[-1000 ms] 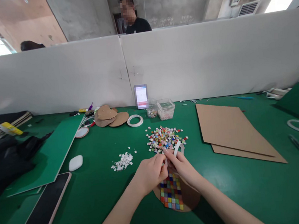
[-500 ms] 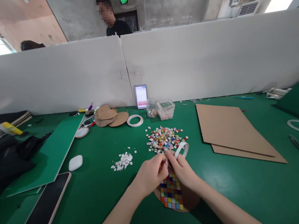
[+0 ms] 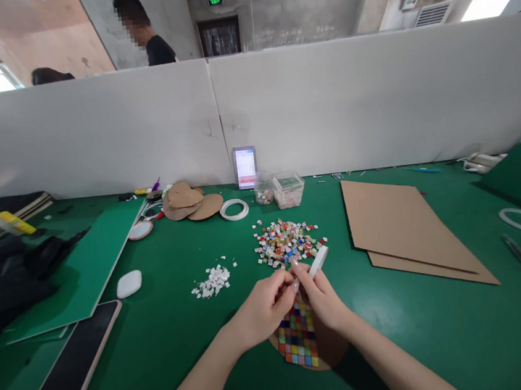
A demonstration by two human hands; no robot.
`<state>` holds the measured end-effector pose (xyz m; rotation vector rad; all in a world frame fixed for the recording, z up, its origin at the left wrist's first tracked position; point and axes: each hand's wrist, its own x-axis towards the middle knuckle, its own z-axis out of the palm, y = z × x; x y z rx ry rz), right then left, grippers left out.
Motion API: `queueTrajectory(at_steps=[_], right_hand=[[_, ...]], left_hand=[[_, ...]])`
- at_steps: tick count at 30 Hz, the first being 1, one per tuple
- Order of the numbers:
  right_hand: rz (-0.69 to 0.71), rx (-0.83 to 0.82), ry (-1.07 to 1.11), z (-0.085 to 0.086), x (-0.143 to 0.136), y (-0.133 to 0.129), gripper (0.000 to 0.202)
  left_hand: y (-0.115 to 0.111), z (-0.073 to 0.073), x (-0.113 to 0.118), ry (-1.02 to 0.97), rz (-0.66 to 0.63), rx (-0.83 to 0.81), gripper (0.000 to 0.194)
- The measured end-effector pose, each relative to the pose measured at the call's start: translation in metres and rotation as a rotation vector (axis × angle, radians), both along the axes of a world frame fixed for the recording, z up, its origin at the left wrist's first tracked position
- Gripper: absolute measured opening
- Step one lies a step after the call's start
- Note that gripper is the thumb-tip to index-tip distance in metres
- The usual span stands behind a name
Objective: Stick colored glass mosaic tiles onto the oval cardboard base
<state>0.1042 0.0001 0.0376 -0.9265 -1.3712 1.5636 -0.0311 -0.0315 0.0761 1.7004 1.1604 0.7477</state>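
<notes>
My left hand [image 3: 271, 299] and my right hand [image 3: 319, 291] meet above a cardboard disc [image 3: 335, 348] partly covered with colourful square tiles [image 3: 299, 346]. Both hands are closed, fingertips pinched together. A roll of white tape [image 3: 319, 261] is in my right hand, its edge toward the camera. What the left fingertips pinch is too small to make out. Just beyond the hands lies a pile of mixed coloured tiles [image 3: 284, 239]. White scraps [image 3: 213, 280] form a smaller pile to the left.
At the back are a phone [image 3: 246, 167], a clear box [image 3: 288, 190], a white ring [image 3: 234, 209] and cardboard discs [image 3: 208, 206]. Cardboard sheets [image 3: 394, 224] lie right. A large phone [image 3: 74, 366], white case [image 3: 129, 284] and green board [image 3: 86, 269] are left. A person [image 3: 159, 49] is behind the partition.
The tape roll has turned from showing its round opening to nearly edge-on. My hands have shifted slightly. The person behind the partition has moved left.
</notes>
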Motion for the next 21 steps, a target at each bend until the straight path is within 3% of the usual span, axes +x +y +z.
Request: queueTrajectory(at_steps=[5,13,21], right_hand=[[0.014,-0.037,0.059,-0.0025,0.0025,0.0015,0.037],[0.043,-0.040,0.029,0.0001,0.0036,0.0000,0.037],[0.016,0.030,0.011,0.0045,0.0007,-0.0016,0.037]], left_hand=[[-0.0031,0.0068,0.0019,-0.042,-0.074,-0.085,0.016],[-0.0031,0.0098,-0.0016,0.021,-0.033,0.014,0.021],[-0.0014,0.0032,-0.0007,0.063,-0.008,0.044,0.019]])
